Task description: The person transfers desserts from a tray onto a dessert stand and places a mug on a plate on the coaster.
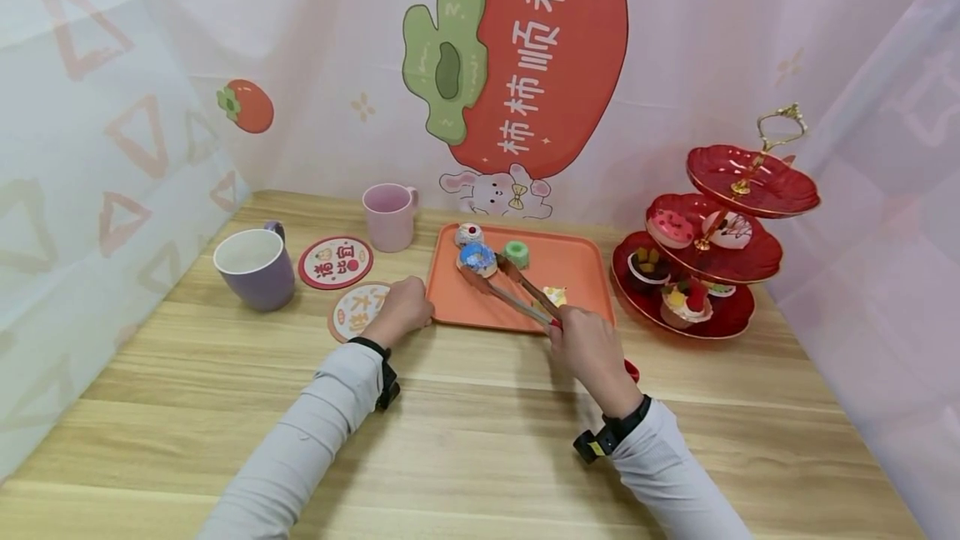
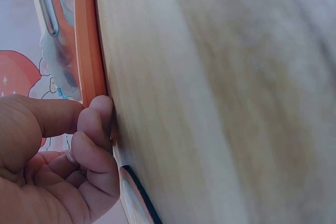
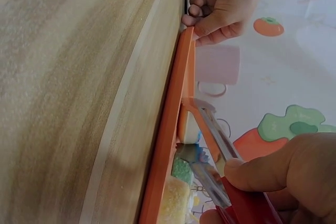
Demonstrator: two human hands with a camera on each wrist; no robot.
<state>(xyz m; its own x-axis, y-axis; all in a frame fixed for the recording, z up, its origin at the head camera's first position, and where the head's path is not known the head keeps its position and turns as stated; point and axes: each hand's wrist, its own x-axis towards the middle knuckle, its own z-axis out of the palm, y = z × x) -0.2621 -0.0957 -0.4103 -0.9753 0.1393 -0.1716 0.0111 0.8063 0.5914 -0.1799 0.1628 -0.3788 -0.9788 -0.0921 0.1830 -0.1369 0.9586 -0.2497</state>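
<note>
My left hand (image 1: 401, 307) pinches the front left corner of an orange tray (image 1: 461, 302); the left wrist view shows thumb and fingers at its rim (image 2: 89, 40). My right hand (image 1: 588, 344) grips metal tongs with red handles (image 3: 247, 203) and brown tips. Inside the tray, the tong tips reach a blue-topped donut (image 1: 474, 252), one at its front and one at its right side. Behind the donut is a small round cake with a red dot (image 1: 468, 232). A green ring-shaped sweet (image 1: 517, 252) lies to the right, and a yellow-white piece (image 1: 555, 296) sits nearer the right hand, partly behind the tongs.
A three-tier red stand (image 1: 750, 307) with toy cakes on its two lower tiers stands right of the tray. Leftward are a purple mug (image 1: 262, 277), a pink mug (image 1: 390, 223), a red-rimmed coaster (image 1: 335, 263) and an orange-lettered coaster (image 1: 356, 311). A printed curtain (image 1: 315, 132) hangs behind.
</note>
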